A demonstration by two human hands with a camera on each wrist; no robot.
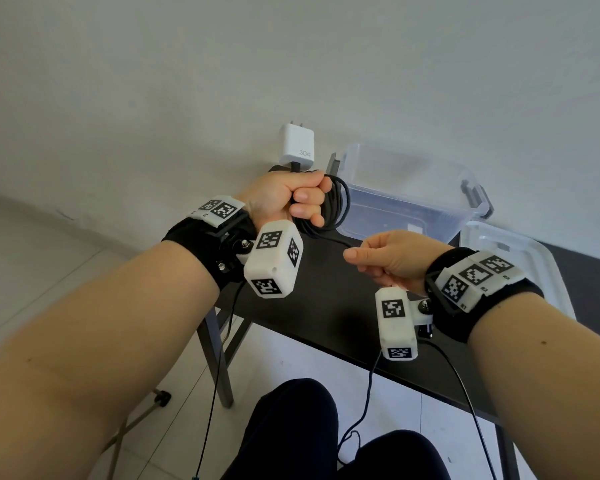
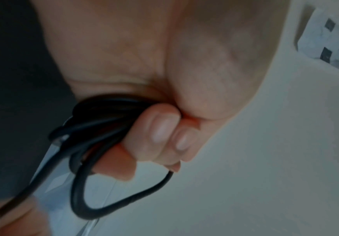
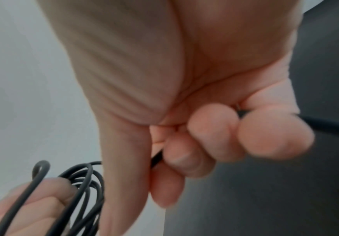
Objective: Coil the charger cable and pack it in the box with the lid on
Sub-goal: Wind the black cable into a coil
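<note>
While my left hand (image 1: pixel 284 199) is clenched round the bundle of black cable (image 1: pixel 329 206), I hold it up over the back left part of the table (image 1: pixel 326 306), with the white charger (image 1: pixel 297 145) standing upright above my fist, prongs up. My right hand (image 1: pixel 385 259) sits lower and nearer to me, over the middle of the table, its fingers (image 3: pixel 211 127) curled round the loose tail of the cable. In the right wrist view the tail runs through that fist and out past the little finger, though blur hides how tightly it is pinched.

The relation that matters: the free length runs nearly level from the bottom of the coil to my right fingers, leftward and slightly away from them. So the coil lies up and to the left of the right hand, and I judge the next wrap must carry the tail that way, over the loops. The right hand is the nearer one to the slack.

The clear box (image 1: pixel 413 192) stands open at the back edge, just right of the coil. Its lid (image 1: pixel 520 251) lies flat at the right edge.

The charger reads "30W". The blocks on my wrists carry only square black-and-white code patterns.
</note>
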